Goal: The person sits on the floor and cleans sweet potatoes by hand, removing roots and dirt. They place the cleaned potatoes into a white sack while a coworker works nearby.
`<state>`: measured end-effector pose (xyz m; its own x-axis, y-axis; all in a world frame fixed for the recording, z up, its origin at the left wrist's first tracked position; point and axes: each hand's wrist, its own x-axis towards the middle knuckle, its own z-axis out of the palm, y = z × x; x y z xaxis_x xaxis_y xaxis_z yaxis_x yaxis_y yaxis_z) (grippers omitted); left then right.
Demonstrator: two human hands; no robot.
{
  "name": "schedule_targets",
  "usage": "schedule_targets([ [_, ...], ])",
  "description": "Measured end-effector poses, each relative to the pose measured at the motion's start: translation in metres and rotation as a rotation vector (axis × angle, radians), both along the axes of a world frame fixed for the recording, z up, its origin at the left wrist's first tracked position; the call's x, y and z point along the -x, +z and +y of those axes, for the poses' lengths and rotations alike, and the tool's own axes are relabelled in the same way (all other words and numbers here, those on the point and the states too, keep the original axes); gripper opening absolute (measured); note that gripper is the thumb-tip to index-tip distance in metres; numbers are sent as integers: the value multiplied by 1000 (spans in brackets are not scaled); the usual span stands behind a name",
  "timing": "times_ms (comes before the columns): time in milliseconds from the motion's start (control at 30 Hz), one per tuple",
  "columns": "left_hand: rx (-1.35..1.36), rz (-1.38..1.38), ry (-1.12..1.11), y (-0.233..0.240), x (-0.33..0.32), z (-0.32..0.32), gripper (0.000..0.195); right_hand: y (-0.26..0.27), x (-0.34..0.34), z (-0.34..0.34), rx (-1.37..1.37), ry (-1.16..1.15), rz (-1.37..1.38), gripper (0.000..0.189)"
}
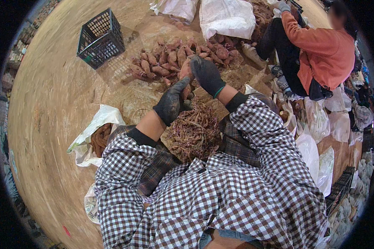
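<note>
A reddish sweet potato (185,70) is held between both gloved hands, above the floor. My left hand (172,102), in a dark dusty glove, grips its lower part with the thumb laid across it. Whether the reddish part below that thumb is the same root, I cannot tell. Around the upper end curl the fingers of my right hand (206,74), in a dark glove with a green cuff edge. Just beyond lies a heap of sweet potatoes (160,59), some with purple sprouts. Between my knees is a tangled pile of thin roots and sprouts (194,133).
A black plastic crate (101,39) stands at the far left. White sacks (227,18) lie behind the heap. An open white bag (104,115) holding brown roots sits by my left knee. At right sits a co-worker in an orange top (325,53), near several plastic bags (318,121).
</note>
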<state>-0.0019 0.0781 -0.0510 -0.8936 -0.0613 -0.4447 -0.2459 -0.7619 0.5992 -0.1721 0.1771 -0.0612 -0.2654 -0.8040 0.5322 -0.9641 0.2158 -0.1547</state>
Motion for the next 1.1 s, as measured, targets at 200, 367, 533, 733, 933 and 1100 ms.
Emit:
schedule_targets([
  [200,27,-17,115,-7,-1,-7,38,-34,26,-11,-228,96,66,33],
  [367,112,-8,194,-3,-1,-17,47,-22,24,-10,-468,-158,-537,33],
  [533,272,24,153,0,-3,-11,37,-3,25,-7,65,280,-1358,44],
  [733,305,-45,-16,-3,2,-16,50,-13,34,-4,66,346,-1441,36],
  [933,510,41,8,-3,0,-12,50,-36,53,-9,54,111,-723,28],
  [1100,184,91,96,-3,-1,-8,38,-17,49,-2,-41,-37,-769,24],
])
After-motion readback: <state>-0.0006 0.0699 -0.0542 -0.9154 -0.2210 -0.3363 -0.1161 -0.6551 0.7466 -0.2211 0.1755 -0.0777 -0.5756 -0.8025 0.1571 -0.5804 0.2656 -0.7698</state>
